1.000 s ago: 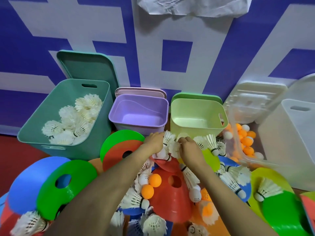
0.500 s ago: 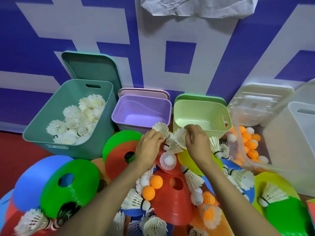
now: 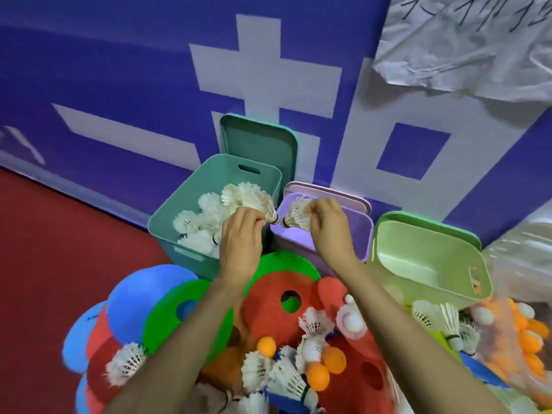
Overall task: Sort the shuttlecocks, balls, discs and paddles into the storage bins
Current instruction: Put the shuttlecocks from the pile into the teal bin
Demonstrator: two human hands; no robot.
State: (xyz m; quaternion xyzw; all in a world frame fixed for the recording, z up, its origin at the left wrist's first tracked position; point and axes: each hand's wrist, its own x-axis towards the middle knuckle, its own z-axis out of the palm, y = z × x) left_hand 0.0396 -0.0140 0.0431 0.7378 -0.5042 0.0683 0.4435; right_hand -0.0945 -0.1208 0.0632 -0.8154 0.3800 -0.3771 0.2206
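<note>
Against blue wall point(image 3: 119, 85) — red floor point(image 3: 59, 249) (teal bin point(image 3: 191, 259))

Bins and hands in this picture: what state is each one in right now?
teal bin: lid off, partly filled with stored shuttlecocks
teal lid: propped against the wall behind it
purple bin: open, looks empty
light green bin: open, looks empty
left hand: grips a shuttlecock bunch above the teal bin
right hand: grips a second bunch above the purple bin
</note>
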